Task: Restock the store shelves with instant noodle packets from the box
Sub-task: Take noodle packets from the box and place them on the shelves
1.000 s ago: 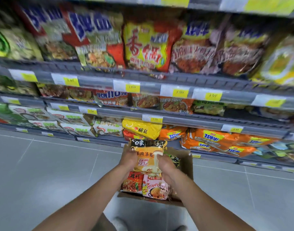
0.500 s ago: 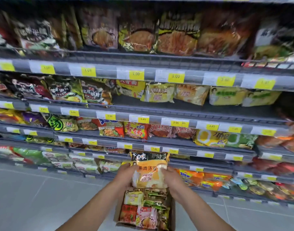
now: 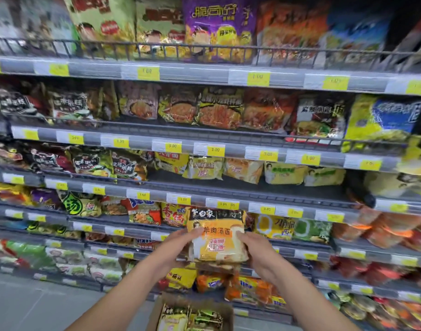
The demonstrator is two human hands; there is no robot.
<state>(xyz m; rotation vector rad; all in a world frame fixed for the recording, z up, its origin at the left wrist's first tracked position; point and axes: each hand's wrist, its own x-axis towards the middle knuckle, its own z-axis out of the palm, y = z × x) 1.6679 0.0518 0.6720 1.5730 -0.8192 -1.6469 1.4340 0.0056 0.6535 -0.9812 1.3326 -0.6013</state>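
My left arm reaches forward, left hand (image 3: 180,244) curled round the packet's (image 3: 216,237) left edge. My right hand (image 3: 254,249) takes the same pinching grip on its right edge. The packet is upright before the shelves (image 3: 228,187), above the box (image 3: 157,306).

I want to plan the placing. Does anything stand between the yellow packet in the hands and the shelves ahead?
Nothing visible does. The left hand and right hand hold the yellow packet in open air before the shelves. The box sits below, out of the way.
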